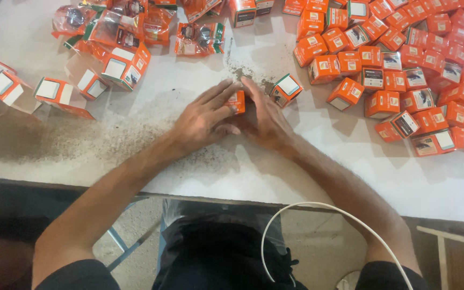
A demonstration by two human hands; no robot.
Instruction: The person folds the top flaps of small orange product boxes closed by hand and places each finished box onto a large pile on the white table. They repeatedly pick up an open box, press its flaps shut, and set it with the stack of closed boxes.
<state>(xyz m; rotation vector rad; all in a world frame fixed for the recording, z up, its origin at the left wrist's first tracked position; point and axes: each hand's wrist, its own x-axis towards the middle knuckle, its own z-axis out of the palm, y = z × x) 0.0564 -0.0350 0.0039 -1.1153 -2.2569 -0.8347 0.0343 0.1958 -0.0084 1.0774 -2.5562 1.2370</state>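
Both hands closed in a shared grip on one small orange cardboard box (pixel 237 101) — left hand (pixel 202 119) over its near-left side, fingers extended; right hand (pixel 267 122) against its right side. Box sits at mid-worktop, on the white speckled worktop (pixel 200 80).

Just right of the hands: one orange-and-white carton with green edge (pixel 286 89), tilted. Far right — heap of small orange cardboard boxes (pixel 420 70). Upper left: orange plastic packets (pixel 135 24) and larger open cartons (pixel 55 88). White cable (pixel 318 207) loops below the worktop edge.
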